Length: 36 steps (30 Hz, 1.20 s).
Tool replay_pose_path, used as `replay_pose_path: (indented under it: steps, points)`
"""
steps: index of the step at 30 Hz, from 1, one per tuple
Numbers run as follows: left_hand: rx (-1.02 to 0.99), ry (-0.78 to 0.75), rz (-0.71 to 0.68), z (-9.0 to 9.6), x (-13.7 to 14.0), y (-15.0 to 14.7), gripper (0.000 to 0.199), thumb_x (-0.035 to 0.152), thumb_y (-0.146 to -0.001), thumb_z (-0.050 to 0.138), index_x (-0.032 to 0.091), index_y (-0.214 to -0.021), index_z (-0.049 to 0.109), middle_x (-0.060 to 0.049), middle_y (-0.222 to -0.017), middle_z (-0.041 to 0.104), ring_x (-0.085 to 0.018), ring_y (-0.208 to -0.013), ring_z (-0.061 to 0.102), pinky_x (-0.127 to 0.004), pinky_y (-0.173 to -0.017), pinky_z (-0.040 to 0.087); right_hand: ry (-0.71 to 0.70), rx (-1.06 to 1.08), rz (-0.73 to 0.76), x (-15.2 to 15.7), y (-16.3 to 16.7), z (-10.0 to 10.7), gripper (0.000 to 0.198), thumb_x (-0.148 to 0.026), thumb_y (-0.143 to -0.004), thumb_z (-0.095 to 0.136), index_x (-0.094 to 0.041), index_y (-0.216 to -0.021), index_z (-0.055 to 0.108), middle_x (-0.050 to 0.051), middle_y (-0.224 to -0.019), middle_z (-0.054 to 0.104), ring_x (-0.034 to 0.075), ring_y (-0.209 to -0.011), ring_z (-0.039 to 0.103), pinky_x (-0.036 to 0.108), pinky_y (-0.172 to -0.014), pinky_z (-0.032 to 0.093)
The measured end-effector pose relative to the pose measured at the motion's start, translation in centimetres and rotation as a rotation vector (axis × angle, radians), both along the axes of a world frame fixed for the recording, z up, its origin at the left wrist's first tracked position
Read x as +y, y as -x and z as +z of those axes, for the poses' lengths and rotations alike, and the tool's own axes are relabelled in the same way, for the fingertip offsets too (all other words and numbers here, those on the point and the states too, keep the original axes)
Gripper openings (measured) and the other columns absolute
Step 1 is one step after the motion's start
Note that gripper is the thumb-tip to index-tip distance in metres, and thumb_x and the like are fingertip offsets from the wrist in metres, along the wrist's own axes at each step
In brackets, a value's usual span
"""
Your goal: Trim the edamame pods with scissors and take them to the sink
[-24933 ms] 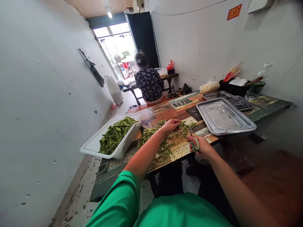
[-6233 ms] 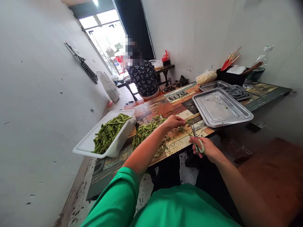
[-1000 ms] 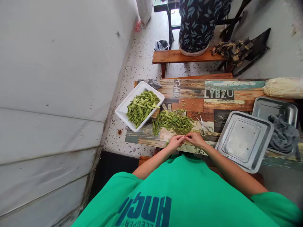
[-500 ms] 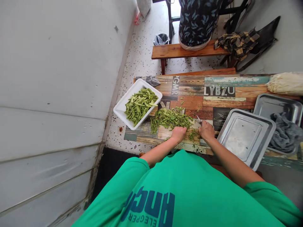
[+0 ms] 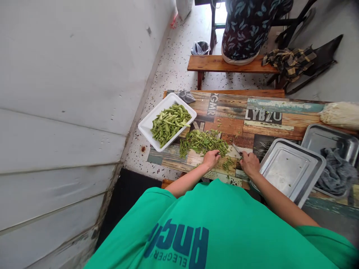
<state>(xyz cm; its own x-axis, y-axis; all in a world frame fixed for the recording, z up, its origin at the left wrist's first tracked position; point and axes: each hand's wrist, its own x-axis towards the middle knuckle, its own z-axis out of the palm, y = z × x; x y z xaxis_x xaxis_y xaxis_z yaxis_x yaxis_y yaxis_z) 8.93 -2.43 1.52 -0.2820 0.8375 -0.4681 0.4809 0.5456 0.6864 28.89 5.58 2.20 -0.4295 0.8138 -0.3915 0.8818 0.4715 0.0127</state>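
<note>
Works at a tabletop (image 5: 230, 129), with a metal tray (image 5: 283, 173) to the right, a white tub (image 5: 146, 125) of green pods (image 5: 171, 121) to the left and a green heap (image 5: 203, 141) between. Curls the left hand (image 5: 211, 158) by the heap — cannot tell whether around anything — and wraps the right hand's (image 5: 250, 164) grip around scissors (image 5: 236, 148).

From where I watch, the loose pile of green pods (image 5: 203, 142) spreads unevenly over the wood-patterned tabletop (image 5: 231, 102), pieces lying at all angles. Small green scraps (image 5: 228, 163) sit near its right end, on the side closer to me. Just right of the pile, I see the scissors (image 5: 236, 148), slim metal blades pointing away and leftward, handles mostly hidden.
</note>
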Motion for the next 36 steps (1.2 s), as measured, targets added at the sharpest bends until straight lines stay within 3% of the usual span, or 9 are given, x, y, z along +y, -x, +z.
replay_pose_path:
  steps: [4,8,12,16,18,23,29,33,36]
  points:
    - [-0.317,-0.009,0.343,0.6,-0.3,0.1,0.054,0.014,-0.077,0.072,0.014,-0.129,0.061,-0.004,-0.080,0.072,-0.014,-0.074,0.065,-0.026,-0.077,0.051,0.093,0.010,-0.051,1.1,-0.3,0.2,0.029,-0.022,-0.092,0.054,-0.010,-0.117,0.062,0.018,-0.100,0.062,0.028,-0.090,0.061,0.032,-0.072,0.040]
    - [-0.584,0.058,0.637,1.5,-0.6,0.2,0.023,0.015,-0.078,0.072,0.009,-0.100,0.069,-0.002,-0.067,0.066,-0.006,-0.053,0.052,-0.018,-0.056,0.041,0.290,0.295,-0.404,1.9,-0.6,0.9,0.014,-0.019,-0.085,0.061,-0.012,-0.095,0.066,0.017,-0.093,0.065,0.031,-0.096,0.062,0.033,-0.074,0.044]
    - [-0.876,0.137,0.753,2.4,-0.6,0.5,0.018,0.025,-0.080,0.073,0.009,-0.084,0.065,0.000,-0.065,0.064,0.000,-0.037,0.028,-0.018,-0.042,0.021,0.667,0.692,-0.794,2.4,-0.8,2.1,0.007,-0.021,-0.078,0.065,-0.017,-0.084,0.063,0.008,-0.080,0.066,0.025,-0.086,0.066,0.029,-0.070,0.049]
    - [-1.013,0.132,0.809,3.0,-0.5,0.9,0.029,0.031,-0.076,0.079,0.011,-0.076,0.059,0.000,-0.064,0.062,0.001,-0.036,0.025,-0.019,-0.040,0.014,1.299,0.973,-0.843,1.9,-0.2,4.5,0.032,-0.037,-0.065,0.084,-0.018,-0.079,0.063,0.004,-0.074,0.064,0.017,-0.067,0.062,0.025,-0.058,0.048]
    - [-1.019,0.116,0.837,3.3,-0.6,1.0,0.032,0.034,-0.075,0.080,0.012,-0.077,0.057,0.002,-0.061,0.059,0.002,-0.036,0.024,-0.018,-0.039,0.013,1.513,0.993,-0.796,1.1,0.7,5.8,0.042,-0.045,-0.058,0.090,-0.017,-0.079,0.065,0.005,-0.078,0.066,0.014,-0.064,0.059,0.023,-0.056,0.047]
    - [-0.962,0.079,0.836,3.8,-1.0,1.4,0.030,0.031,-0.073,0.081,0.010,-0.082,0.061,0.003,-0.062,0.061,0.002,-0.035,0.026,-0.019,-0.039,0.014,1.443,0.995,-0.765,-0.7,3.8,7.0,0.060,-0.049,-0.051,0.093,-0.018,-0.096,0.068,0.007,-0.087,0.069,0.017,-0.071,0.062,0.027,-0.064,0.049]
    - [-0.891,0.093,0.817,3.9,-1.2,1.4,0.024,0.023,-0.072,0.081,0.008,-0.083,0.066,0.000,-0.064,0.064,0.001,-0.036,0.028,-0.020,-0.040,0.016,1.403,0.858,-0.629,-0.7,4.7,5.9,0.059,-0.063,-0.051,0.088,-0.016,-0.077,0.065,0.003,-0.063,0.061,0.014,-0.054,0.052,0.027,-0.053,0.042]
    - [-0.906,0.070,0.827,4.0,-1.3,1.5,0.025,0.024,-0.072,0.081,0.008,-0.086,0.067,0.002,-0.063,0.063,0.000,-0.035,0.029,-0.020,-0.040,0.016,1.341,0.808,-0.477,-0.5,4.7,6.4,0.059,-0.066,-0.058,0.082,-0.015,-0.085,0.067,0.004,-0.071,0.065,0.017,-0.064,0.056,0.029,-0.061,0.045]
    - [-0.923,0.035,0.848,4.1,-1.3,1.7,0.029,0.027,-0.071,0.082,0.008,-0.086,0.067,0.001,-0.067,0.064,0.001,-0.037,0.028,-0.020,-0.040,0.018,1.179,0.796,-0.419,-1.0,4.8,6.2,0.061,-0.064,-0.055,0.083,-0.016,-0.090,0.069,0.000,-0.068,0.060,0.016,-0.063,0.052,0.027,-0.058,0.041]
